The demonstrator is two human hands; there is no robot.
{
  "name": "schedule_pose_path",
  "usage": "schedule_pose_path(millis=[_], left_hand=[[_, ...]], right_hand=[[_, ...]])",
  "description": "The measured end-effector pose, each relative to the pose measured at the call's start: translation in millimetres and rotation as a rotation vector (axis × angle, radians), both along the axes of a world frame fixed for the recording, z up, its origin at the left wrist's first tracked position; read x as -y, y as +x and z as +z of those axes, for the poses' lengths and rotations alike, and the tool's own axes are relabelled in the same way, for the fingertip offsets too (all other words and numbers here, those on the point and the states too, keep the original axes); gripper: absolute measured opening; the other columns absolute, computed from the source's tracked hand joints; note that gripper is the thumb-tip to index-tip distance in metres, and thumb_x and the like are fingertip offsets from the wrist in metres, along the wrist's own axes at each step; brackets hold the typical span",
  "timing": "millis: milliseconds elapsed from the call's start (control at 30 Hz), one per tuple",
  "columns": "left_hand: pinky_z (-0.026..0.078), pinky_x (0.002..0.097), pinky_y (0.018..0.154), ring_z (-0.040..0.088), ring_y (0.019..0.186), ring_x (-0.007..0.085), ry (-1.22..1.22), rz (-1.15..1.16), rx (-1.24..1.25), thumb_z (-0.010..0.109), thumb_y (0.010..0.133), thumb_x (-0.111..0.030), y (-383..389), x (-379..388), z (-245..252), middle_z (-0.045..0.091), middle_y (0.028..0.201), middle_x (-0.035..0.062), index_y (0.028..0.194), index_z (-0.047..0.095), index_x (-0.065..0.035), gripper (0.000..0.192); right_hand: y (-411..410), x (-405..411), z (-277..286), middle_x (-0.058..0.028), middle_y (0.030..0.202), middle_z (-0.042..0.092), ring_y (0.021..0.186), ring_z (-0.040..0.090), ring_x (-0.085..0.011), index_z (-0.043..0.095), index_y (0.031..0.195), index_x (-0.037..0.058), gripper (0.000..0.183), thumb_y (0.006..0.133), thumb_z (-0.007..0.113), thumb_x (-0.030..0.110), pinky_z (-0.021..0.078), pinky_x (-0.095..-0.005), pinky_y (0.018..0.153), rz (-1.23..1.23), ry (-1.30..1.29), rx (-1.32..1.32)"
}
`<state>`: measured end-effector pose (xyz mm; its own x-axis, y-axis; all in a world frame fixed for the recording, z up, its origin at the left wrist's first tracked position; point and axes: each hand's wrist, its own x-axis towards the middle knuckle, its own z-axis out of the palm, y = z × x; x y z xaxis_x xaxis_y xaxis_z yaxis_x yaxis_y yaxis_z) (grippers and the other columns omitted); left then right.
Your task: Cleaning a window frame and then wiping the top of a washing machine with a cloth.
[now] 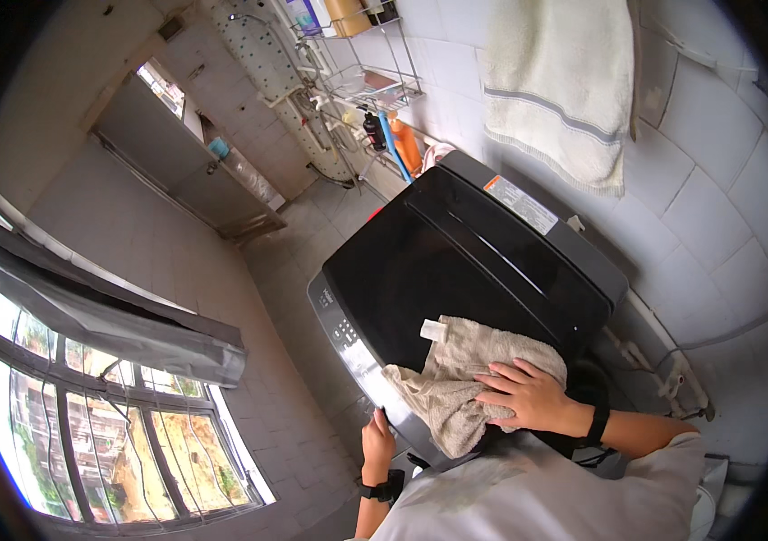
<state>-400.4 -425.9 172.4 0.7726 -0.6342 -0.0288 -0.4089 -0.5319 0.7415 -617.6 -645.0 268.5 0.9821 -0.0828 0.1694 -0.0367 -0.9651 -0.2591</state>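
Note:
A top-loading Haier washing machine (pixel 438 257) with a black lid stands before me, its control panel (pixel 343 331) along the left side. On the near part of the lid lies a crumpled beige terry towel (pixel 492 345), a white tag (pixel 433 330) sticking out at its far end. My right hand (pixel 526 399) presses flat on this towel, fingers spread. Part of the cloth hangs over the panel's near end. With curled fingers, my left hand (pixel 378 439) grips the machine's outer edge beside the panel; its fingertips are partly hidden.
A cream towel (pixel 559 95) hangs on the tiled wall behind the machine. Beyond stand a wire rack (pixel 373 81) with bottles and an orange bottle (pixel 405 145). At left are a barred window (pixel 120 433) and a grey door (pixel 174 149). Pipes (pixel 668 385) run low at right.

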Motion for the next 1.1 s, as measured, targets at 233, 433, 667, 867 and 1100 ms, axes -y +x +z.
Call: schedule_pose_path(millis=[233, 433, 667, 867, 1100], left_hand=[[0.035, 0.0460, 0.050, 0.050, 0.058, 0.0449, 0.021, 0.008, -0.016, 0.032, 0.095, -0.024, 0, -1, 2, 0.052, 0.061, 0.0260, 0.070, 0.052, 0.0064, 0.044], [0.035, 0.0457, 0.050, 0.049, 0.058, 0.0453, 0.033, 0.018, -0.030, 0.033, 0.095, -0.024, 0, 1, 8, 0.051, 0.061, 0.0264, 0.070, 0.051, 0.0065, 0.044], [0.037, 0.0457, 0.051, 0.049, 0.060, 0.0458, 0.089, 0.010, -0.084, 0.031, 0.095, -0.025, 0, 1, 12, 0.051, 0.061, 0.0271, 0.071, 0.052, 0.0058, 0.045], [0.036, 0.0473, 0.051, 0.049, 0.059, 0.0461, 0.089, -0.029, -0.090, 0.030, 0.095, -0.025, 1, -5, 6, 0.051, 0.061, 0.0274, 0.071, 0.052, 0.0064, 0.045], [0.034, 0.0467, 0.050, 0.047, 0.059, 0.0458, 0.089, -0.060, -0.105, 0.030, 0.096, -0.023, 5, -7, 5, 0.049, 0.060, 0.0269, 0.067, 0.048, 0.0063, 0.045]], right_hand=[[37, 53, 3, -0.0035, 0.134, 0.040, 0.127, 0.031, -0.0245, 0.050, 0.122, 0.0177, 0.048, 0.084, 0.048, 0.046, 0.0234, -0.0414, 0.104, -0.074, -0.032, -0.090], [92, 149, -3, -0.0057, 0.134, 0.039, 0.125, 0.033, -0.0280, 0.048, 0.123, 0.0126, 0.053, 0.082, 0.052, 0.045, 0.0261, -0.0410, 0.103, -0.122, -0.119, 0.016], [161, 256, 0, -0.0084, 0.139, 0.031, 0.128, 0.027, -0.0314, 0.035, 0.133, 0.0194, 0.058, 0.084, 0.048, 0.048, 0.0220, -0.0474, 0.104, -0.467, 0.024, -0.154], [210, 310, -6, -0.0038, 0.144, 0.020, 0.130, 0.025, -0.0325, 0.028, 0.137, 0.0230, 0.064, 0.083, 0.042, 0.054, 0.0222, -0.0448, 0.105, -0.675, 0.079, -0.263], [197, 322, -15, -0.0043, 0.145, 0.019, 0.123, 0.035, -0.0383, 0.034, 0.134, 0.0213, 0.067, 0.080, 0.045, 0.059, 0.0299, -0.0459, 0.100, -0.605, 0.221, -0.151]])
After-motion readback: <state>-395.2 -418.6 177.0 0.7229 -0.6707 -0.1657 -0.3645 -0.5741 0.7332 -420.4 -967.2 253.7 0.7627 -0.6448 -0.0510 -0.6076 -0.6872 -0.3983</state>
